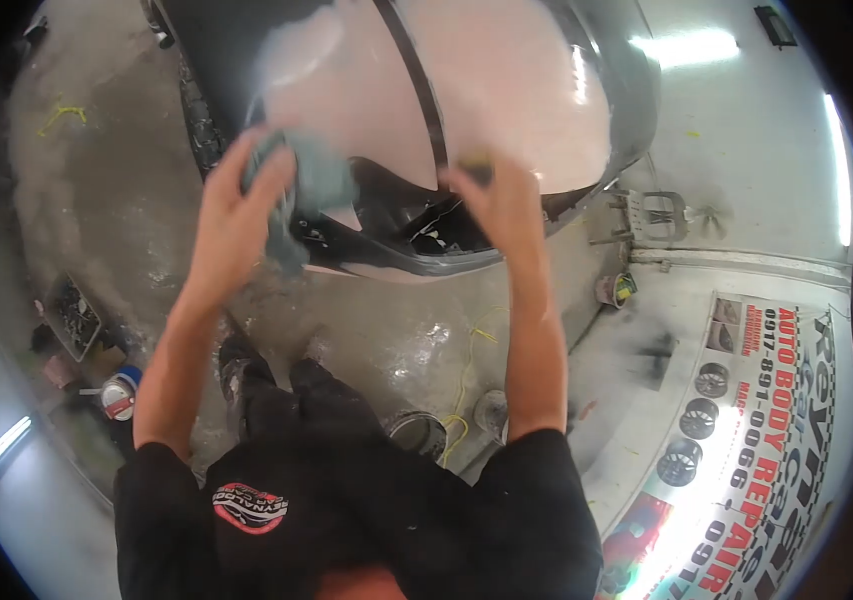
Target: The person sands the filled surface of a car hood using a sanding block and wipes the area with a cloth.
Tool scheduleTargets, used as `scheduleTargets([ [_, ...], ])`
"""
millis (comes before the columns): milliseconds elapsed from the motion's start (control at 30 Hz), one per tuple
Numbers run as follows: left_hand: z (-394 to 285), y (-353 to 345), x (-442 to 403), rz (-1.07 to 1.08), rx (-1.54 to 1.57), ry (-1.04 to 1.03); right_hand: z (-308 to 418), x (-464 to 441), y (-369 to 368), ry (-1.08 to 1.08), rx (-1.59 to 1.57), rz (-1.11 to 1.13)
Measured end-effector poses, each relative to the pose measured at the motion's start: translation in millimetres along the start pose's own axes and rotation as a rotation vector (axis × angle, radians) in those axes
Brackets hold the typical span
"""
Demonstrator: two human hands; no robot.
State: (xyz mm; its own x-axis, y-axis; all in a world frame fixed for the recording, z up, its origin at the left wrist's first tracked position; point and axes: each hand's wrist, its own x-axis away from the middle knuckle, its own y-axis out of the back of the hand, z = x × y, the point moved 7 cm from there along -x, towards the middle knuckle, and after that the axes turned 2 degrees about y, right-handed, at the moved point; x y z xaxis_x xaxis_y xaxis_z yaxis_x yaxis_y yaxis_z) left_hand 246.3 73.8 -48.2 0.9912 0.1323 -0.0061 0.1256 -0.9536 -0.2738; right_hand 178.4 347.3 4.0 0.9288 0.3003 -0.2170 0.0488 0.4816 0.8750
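Observation:
A dark car body panel carries broad patches of pale pinkish coating, split by a dark seam. My left hand is closed on a blue-green cloth, which hangs in folds in front of the panel. My right hand is bent near the lower edge of the coated area, to the right of the seam. Under its fingers is a small dark and yellowish thing, blurred by motion, and I cannot make out its kind. Below the panel, a dark opening shows between my hands.
Behind me on the floor are a bucket and a yellow cord. Another small bucket sits by the right wall, near a pale chair. A printed banner covers the lower right. A white-lidded can stands at left.

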Motion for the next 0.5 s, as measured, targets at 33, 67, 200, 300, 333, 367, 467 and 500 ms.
scheduleTargets([
  [33, -17, 2, -21, -0.07, 0.049, -0.077, -21, 33, -6, -0.098, 0.074, 0.009],
  [67, -37, -1, -43, -0.09, -0.007, -0.175, -41, 57, -11, -0.216, -0.013, 0.046],
  [200, -116, -69, -116, -0.048, -0.491, -0.608, -121, 174, -44, -0.691, -0.732, -0.197],
  [300, -104, -137, -151, 0.192, -1.109, -0.88, -136, 265, -72, -1.048, -1.284, -0.313],
  [333, -92, -147, -163, 0.26, -1.396, -0.956, -146, 296, -92, -1.083, -1.494, -0.379],
  [367, -88, -156, -165, 0.333, -1.423, -1.094, -149, 325, -104, -1.132, -1.521, -0.394],
  [467, -50, -189, -131, 0.414, -1.632, -1.306, -146, 393, -141, -1.263, -1.637, -0.427],
  [500, -31, -202, -118, 0.434, -1.546, -1.336, -144, 408, -153, -1.297, -1.697, -0.439],
])
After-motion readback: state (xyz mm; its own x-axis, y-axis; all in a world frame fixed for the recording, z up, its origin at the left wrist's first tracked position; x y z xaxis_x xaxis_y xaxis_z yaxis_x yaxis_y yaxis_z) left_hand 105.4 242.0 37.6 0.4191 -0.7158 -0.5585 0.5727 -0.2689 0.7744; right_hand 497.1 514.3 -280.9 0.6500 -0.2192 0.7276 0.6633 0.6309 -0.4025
